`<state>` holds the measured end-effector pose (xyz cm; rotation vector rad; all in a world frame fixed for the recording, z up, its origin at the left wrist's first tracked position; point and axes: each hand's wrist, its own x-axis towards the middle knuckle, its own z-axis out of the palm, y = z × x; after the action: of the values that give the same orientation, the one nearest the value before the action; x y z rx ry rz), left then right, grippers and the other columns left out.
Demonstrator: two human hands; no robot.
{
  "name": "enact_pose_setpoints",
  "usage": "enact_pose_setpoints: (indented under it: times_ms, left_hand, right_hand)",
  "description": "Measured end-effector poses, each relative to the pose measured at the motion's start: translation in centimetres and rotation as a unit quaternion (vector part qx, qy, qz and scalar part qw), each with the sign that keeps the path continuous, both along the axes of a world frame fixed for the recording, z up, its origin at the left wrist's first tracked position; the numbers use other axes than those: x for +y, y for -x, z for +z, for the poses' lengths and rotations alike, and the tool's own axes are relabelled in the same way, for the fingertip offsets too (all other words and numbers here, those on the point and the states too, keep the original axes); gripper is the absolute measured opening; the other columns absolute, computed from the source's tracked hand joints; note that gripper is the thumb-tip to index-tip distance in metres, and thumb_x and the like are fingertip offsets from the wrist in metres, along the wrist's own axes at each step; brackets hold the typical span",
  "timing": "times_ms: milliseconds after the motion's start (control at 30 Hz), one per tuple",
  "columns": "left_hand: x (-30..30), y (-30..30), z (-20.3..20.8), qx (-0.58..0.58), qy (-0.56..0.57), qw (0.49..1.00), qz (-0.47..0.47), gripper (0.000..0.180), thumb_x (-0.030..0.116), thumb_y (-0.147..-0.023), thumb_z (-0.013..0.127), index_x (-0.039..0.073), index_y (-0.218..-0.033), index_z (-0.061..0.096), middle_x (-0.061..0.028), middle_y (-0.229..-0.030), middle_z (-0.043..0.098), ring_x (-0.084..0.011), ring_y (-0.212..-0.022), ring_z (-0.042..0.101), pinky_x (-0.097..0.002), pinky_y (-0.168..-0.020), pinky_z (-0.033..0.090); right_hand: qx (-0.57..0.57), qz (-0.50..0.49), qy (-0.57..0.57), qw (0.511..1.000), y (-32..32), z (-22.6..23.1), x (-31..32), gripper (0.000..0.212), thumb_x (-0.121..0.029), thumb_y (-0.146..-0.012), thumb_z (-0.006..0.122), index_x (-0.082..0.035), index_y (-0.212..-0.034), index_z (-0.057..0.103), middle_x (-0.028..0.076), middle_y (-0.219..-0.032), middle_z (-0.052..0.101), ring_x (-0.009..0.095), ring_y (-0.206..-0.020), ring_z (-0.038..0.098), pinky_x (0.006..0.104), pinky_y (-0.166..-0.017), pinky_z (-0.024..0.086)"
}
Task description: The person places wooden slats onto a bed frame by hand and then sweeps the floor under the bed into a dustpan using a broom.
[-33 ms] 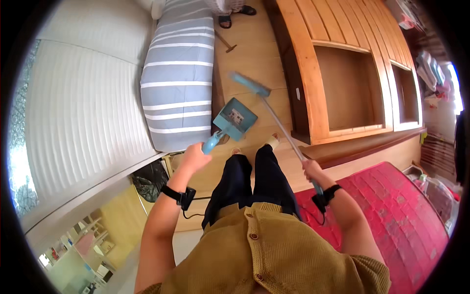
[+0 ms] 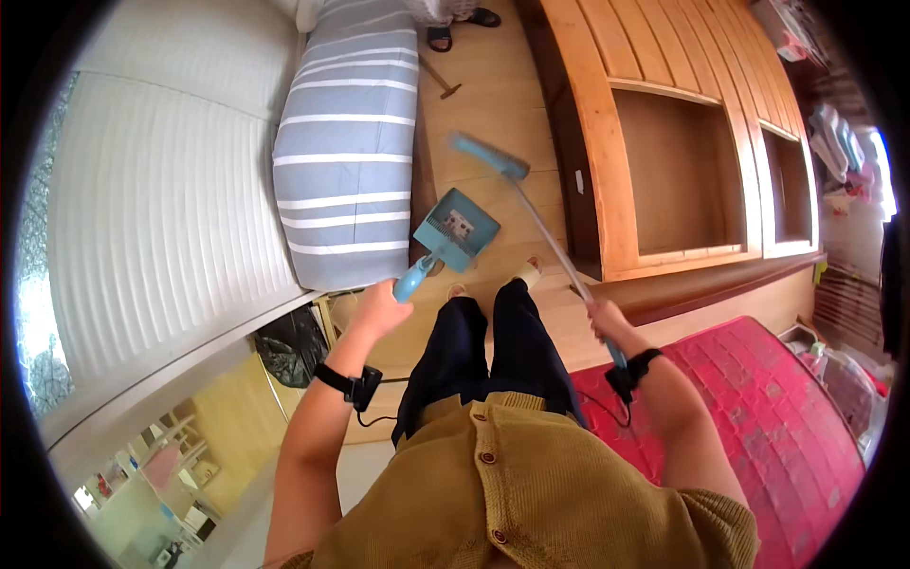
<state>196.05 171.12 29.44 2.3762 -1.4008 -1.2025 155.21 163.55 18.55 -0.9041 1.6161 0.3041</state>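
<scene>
Floorboards (image 2: 483, 90) beneath broom (image 2: 550, 237), its handle (image 2: 567, 265) diagonal, head (image 2: 490, 156) toward upper left.

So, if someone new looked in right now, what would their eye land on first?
Probably the red quilted pad at the lower right. Next, near the middle, the blue dustpan gripped in the left hand and the blue-headed broom in the right hand. Then the striped bedding at upper left, across from the wooden cabinet at upper right.
</scene>
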Motion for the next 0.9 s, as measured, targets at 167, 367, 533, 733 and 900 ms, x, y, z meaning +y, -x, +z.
enact_pose_setpoints:
  times_ms: [167, 367, 533, 733, 900]
  left_hand:
    - [2.7, 2.6, 0.8, 0.029, -0.048, 0.995, 0.081, 0.025, 0.014, -0.067, 0.056, -0.001, -0.086, 0.058, -0.0225, -0.073, 0.058, -0.0350, -0.071, 0.058, -0.0374, -0.063, 0.045]
    - [4.4, 6.2, 1.0, 0.046, -0.086, 0.979, 0.178, 0.021, 0.016, -0.068, 0.055, 0.001, -0.082, 0.057, -0.0206, -0.071, 0.057, -0.0365, -0.070, 0.056, -0.0397, -0.061, 0.044]
    - [4.1, 8.5, 1.0, 0.046, -0.111, 0.977, 0.177, 0.023, 0.017, -0.069, 0.054, 0.003, -0.086, 0.058, -0.0201, -0.076, 0.059, -0.0372, -0.074, 0.056, -0.0415, -0.065, 0.044]
    - [5.6, 8.9, -0.3, 0.036, -0.096, 0.978, 0.180, 0.029, 0.019, -0.070, 0.054, 0.003, -0.094, 0.057, -0.0208, -0.080, 0.060, -0.0365, -0.077, 0.057, -0.0416, -0.067, 0.045]
    - [8.8, 8.9, -2.3, 0.032, -0.042, 0.984, 0.170, 0.029, 0.020, -0.069, 0.056, 0.000, -0.090, 0.057, -0.0216, -0.077, 0.060, -0.0354, -0.074, 0.059, -0.0409, -0.066, 0.046]
  right_hand:
    - [0.058, 0.148, 0.084, 0.984, -2.7, -7.2, -11.7, 0.046, -0.037, -0.087, 0.037, 0.006, -0.081, 0.052, 0.014, -0.053, 0.050, 0.025, -0.037, 0.049, 0.0381, -0.033, 0.040]
    - [0.075, 0.167, 0.072, 0.980, -8.3, -9.3, -20.4, 0.043, -0.032, -0.088, 0.036, 0.006, -0.078, 0.054, 0.014, -0.046, 0.047, 0.026, -0.037, 0.049, 0.0378, -0.034, 0.039]
    - [0.113, 0.259, 0.069, 0.957, -6.1, -8.8, -16.4, 0.033, -0.023, -0.085, 0.041, 0.005, -0.079, 0.057, 0.018, -0.053, 0.053, 0.029, -0.049, 0.057, 0.0397, -0.040, 0.044]
    - [0.008, 0.537, -0.022, 0.843, 2.5, -8.3, -3.0, 0.019, -0.019, -0.080, 0.049, -0.001, -0.080, 0.054, 0.013, -0.060, 0.055, 0.023, -0.051, 0.055, 0.0366, -0.045, 0.045]
    - [0.004, 0.118, -0.134, 0.984, 6.5, -2.5, 6.3, 0.037, -0.037, -0.086, 0.042, -0.002, -0.075, 0.048, 0.007, -0.047, 0.042, 0.017, -0.034, 0.040, 0.0323, -0.033, 0.034]
